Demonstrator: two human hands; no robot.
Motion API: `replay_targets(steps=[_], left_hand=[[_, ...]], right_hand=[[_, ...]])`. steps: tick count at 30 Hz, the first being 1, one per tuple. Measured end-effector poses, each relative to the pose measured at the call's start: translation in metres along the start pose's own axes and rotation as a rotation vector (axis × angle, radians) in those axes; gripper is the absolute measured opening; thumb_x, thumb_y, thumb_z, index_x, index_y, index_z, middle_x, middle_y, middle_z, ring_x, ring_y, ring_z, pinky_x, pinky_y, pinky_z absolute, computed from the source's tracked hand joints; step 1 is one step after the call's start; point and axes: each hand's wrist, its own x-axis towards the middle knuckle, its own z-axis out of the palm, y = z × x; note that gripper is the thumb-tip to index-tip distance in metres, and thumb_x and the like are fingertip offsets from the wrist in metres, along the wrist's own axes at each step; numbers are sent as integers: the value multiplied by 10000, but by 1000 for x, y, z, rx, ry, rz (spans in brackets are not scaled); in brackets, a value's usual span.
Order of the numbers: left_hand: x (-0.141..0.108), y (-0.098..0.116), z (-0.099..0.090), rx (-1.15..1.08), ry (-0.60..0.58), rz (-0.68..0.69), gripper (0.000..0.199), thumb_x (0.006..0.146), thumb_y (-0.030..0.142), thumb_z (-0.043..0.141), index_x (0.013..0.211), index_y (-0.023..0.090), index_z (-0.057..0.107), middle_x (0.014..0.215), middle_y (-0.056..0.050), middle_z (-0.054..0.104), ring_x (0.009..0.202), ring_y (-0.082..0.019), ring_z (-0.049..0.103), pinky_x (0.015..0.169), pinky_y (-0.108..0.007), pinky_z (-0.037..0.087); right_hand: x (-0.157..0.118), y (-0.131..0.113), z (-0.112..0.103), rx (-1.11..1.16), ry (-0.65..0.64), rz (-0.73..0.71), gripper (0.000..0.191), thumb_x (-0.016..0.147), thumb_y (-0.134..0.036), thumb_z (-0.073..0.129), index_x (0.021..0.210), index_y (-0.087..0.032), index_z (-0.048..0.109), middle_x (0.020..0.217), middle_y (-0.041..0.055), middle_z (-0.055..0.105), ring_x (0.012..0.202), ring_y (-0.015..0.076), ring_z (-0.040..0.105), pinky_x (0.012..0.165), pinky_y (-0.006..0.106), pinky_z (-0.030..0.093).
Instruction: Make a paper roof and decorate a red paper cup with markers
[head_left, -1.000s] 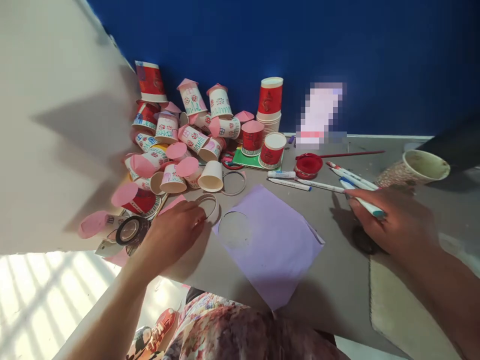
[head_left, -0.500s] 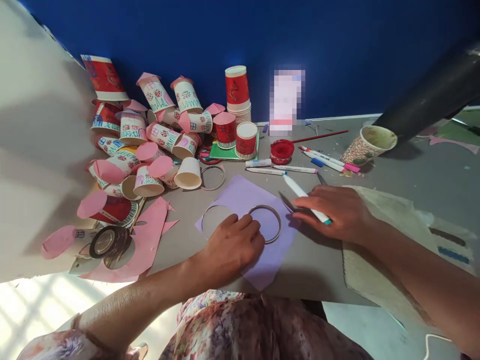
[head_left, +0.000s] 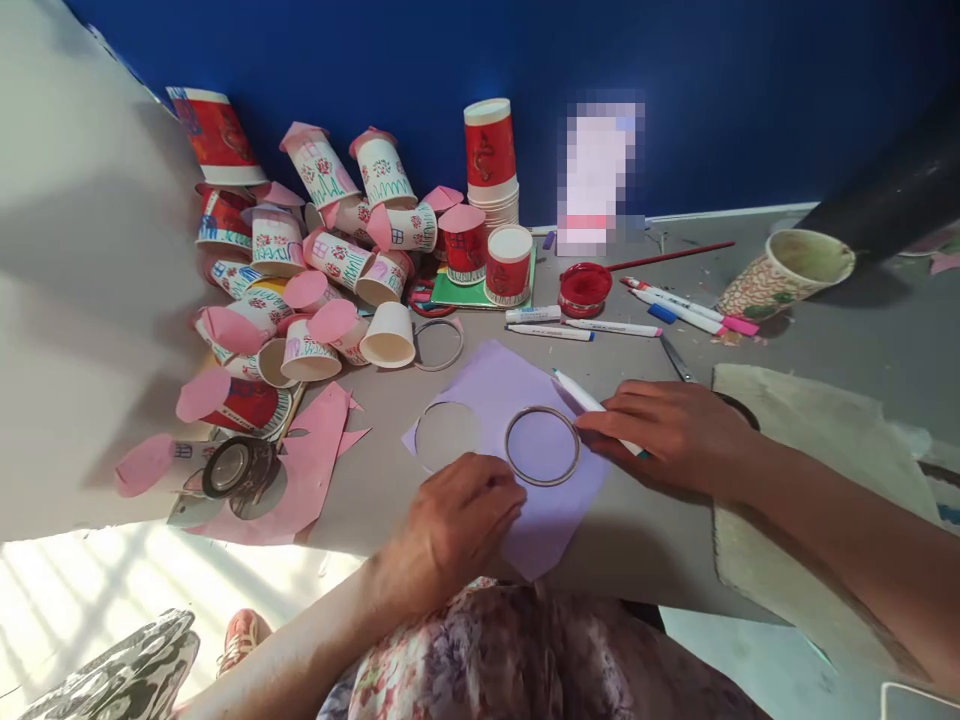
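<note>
A purple paper sheet (head_left: 559, 535) lies on the table with a round hole cut in its left part. On it rests a thin ring (head_left: 542, 484), to the right of the hole. My left hand (head_left: 465, 520) is at the sheet's lower left edge, below the ring, its fingers curled in with nothing visible in them. Between the fingers of my right hand (head_left: 667, 430) is a white marker (head_left: 581, 393), slanting up and left. The right fingertips are at the ring's right edge. Partly hidden behind this hand are scissors (head_left: 677, 358).
Decorated paper cups (head_left: 341, 262) are piled at the left, with pink paper scraps (head_left: 319, 470) and a tape roll (head_left: 227, 467) in front. Another ring (head_left: 439, 366) lies behind the sheet. At the back are markers (head_left: 615, 328), a red paint pot (head_left: 586, 290) and a patterned cup (head_left: 787, 275). Cloth (head_left: 802, 440) covers the right.
My left hand has come off the ring, moving down and toward me. My right hand has lowered the marker closer to the ring. The whole view has shifted slightly.
</note>
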Motion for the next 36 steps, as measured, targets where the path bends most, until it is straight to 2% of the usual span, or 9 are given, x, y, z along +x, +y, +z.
replay_targets(steps=[4, 9, 12, 19, 22, 25, 27, 30, 36], left_hand=[[14, 1, 11, 179, -92, 6, 255, 999, 185, 568, 1252, 177, 593, 1233, -115, 683, 1003, -213, 659, 817, -341, 572], [24, -4, 18, 351, -135, -7, 138, 999, 149, 525, 1003, 192, 655, 962, -54, 703, 818, -188, 631, 665, -307, 518], [30, -5, 13, 410, -130, -69, 147, 985, 128, 540, 919, 188, 658, 927, -50, 689, 815, -189, 625, 662, -306, 510], [51, -18, 6, 502, -78, -271, 138, 967, 116, 565, 948, 183, 683, 954, -61, 690, 830, -218, 639, 698, -352, 543], [50, -17, 9, 472, 4, -321, 151, 955, 99, 561, 1007, 177, 680, 1095, -95, 681, 887, -222, 653, 754, -371, 565], [44, -8, 11, 390, 67, -281, 157, 948, 114, 571, 1039, 190, 672, 1179, -111, 667, 933, -226, 664, 787, -380, 580], [39, -2, 13, 360, 21, -197, 186, 928, 149, 627, 1103, 198, 664, 1245, -124, 668, 1079, -271, 661, 871, -423, 583], [31, -1, 19, 367, -62, -126, 358, 898, 234, 715, 1241, 188, 622, 1403, -156, 627, 1308, -340, 581, 1000, -498, 548], [22, -6, 29, 344, -111, -161, 520, 921, 344, 699, 1359, 106, 551, 1502, -193, 564, 1416, -349, 500, 1100, -505, 487]], right_hand=[[-1, 1, 1, -32, -13, 17, 127, 1009, -256, 614, 1102, -199, 680, 811, 22, 721, 775, 181, 644, 660, 302, 400], [-1, 4, 3, -32, -31, 28, 141, 1017, -230, 594, 1129, -197, 672, 827, 34, 720, 781, 181, 635, 682, 303, 412], [0, 4, 3, -23, -39, 26, 154, 1015, -208, 584, 1137, -198, 678, 830, 40, 723, 787, 182, 635, 692, 303, 427], [-1, 3, 3, 10, -40, 64, 186, 1008, -224, 584, 1146, -223, 708, 818, 47, 731, 793, 184, 649, 696, 294, 463], [-2, 3, 4, 14, -42, 72, 201, 1012, -215, 572, 1161, -221, 706, 825, 46, 730, 791, 183, 644, 706, 301, 465], [-3, 3, 5, 10, -46, 67, 202, 1018, -198, 564, 1176, -208, 689, 829, 37, 717, 788, 181, 630, 697, 308, 443], [-4, 3, 5, 15, -49, 63, 192, 1019, -193, 566, 1176, -201, 677, 834, 32, 708, 794, 182, 619, 697, 311, 428], [-8, 4, 6, 24, -63, 68, 192, 1021, -202, 576, 1190, -204, 666, 845, 26, 698, 811, 181, 611, 722, 311, 423], [-14, 6, 8, 10, -80, 82, 210, 1019, -246, 591, 1210, -241, 676, 854, 15, 698, 799, 185, 631, 758, 325, 446]])
